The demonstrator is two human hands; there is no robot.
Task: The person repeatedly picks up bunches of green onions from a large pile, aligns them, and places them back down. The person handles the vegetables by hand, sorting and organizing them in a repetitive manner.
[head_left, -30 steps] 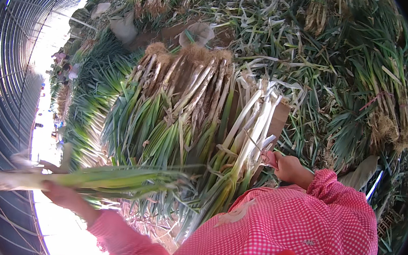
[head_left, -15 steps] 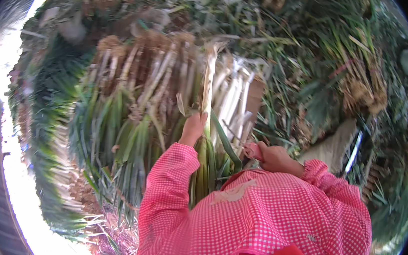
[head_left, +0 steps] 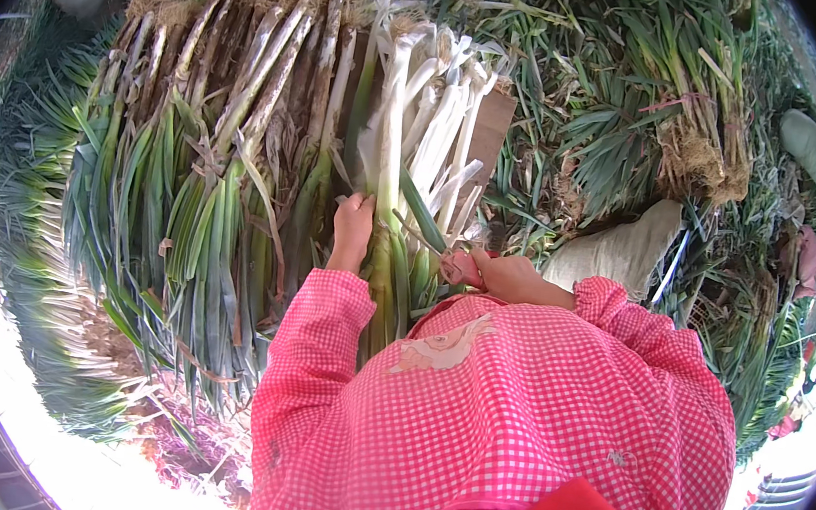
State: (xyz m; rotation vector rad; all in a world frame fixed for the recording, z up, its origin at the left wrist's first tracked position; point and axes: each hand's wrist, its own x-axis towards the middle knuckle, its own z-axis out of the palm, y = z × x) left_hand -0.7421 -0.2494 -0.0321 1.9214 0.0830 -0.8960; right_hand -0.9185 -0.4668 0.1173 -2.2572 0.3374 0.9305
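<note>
A long green onion (head_left: 393, 142) with a pale, clean shank lies in front of me, roots away from me. At its left side, my left hand (head_left: 353, 229) has its fingers closed, and a thin pale strip of outer skin (head_left: 368, 155) runs down to them. My right hand (head_left: 516, 279) is closed around a pink, wrapped-looking handle (head_left: 461, 269), just right of the onion's green leaves; what kind of tool it belongs to I cannot make out. Several whitish, peeled onions (head_left: 443, 123) lie side by side beyond my hands, on brown cardboard (head_left: 490, 138).
Unpeeled onions (head_left: 246, 85) with brown skins and bushy roots fill the left side. Farther left runs a long row of onions (head_left: 71, 297). Bundled onions (head_left: 696, 152) lie at the far right among loose leaves, with a beige sack (head_left: 620, 249) nearer me.
My left hand held the onion upright-looking over the pile; now the onion lies lower, its shank whiter with the brownish skin gone from it. The view has shifted, and my right hand keeps its hold.
</note>
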